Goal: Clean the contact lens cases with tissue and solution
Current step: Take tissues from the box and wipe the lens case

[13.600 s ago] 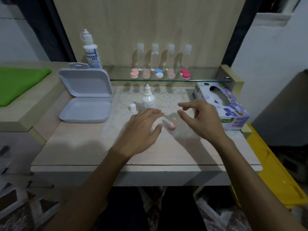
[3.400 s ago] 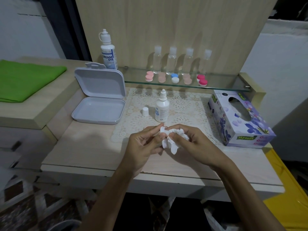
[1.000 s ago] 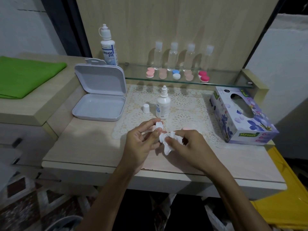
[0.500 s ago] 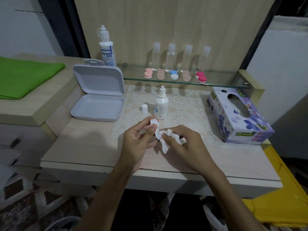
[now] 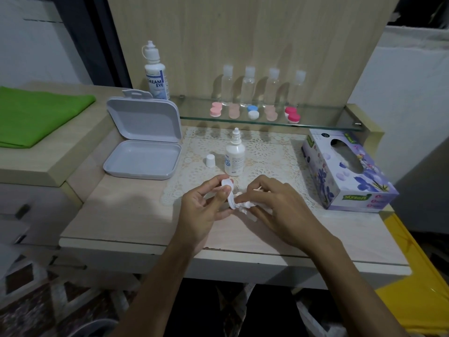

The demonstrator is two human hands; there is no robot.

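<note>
My left hand (image 5: pixel 201 210) pinches a white contact lens case (image 5: pixel 229 193) between thumb and fingertips, held edge-on just above the table (image 5: pixel 136 220). My right hand (image 5: pixel 274 205) has its fingers curled round a crumpled tissue (image 5: pixel 245 207), pressing it against the lower well of the case. So I judge I am in the wiping step on this one case, and only part of the way through the task. Next I should work the tissue into the well with a twist; that calls for a firm pinch from the left, since the case is small and smooth and could slip. Whether the wells are wet with solution I cannot tell.

Just beyond my hands, on a lace mat (image 5: pixel 267 154), the small solution bottle (image 5: pixel 234 156) stands upright and uncapped, its cap (image 5: pixel 210 160) just beside it on the left. It is near enough that a careless wrist could tip it. To the left lies an open grey box (image 5: pixel 143 156), lid (image 5: pixel 145 120) raised. To the right sits the tissue box (image 5: pixel 345 171), within easy reach.

Farther back, a glass shelf (image 5: pixel 323 117) carries a row of lens cases (image 5: pixel 254 112), pink, peach, blue-and-white and red, presumably waiting their turn, with four clear bottles (image 5: pixel 249 87) behind them and a larger solution bottle (image 5: pixel 155 74) at the left end. A green cloth (image 5: pixel 36 113) lies on the side ledge, well apart.
</note>
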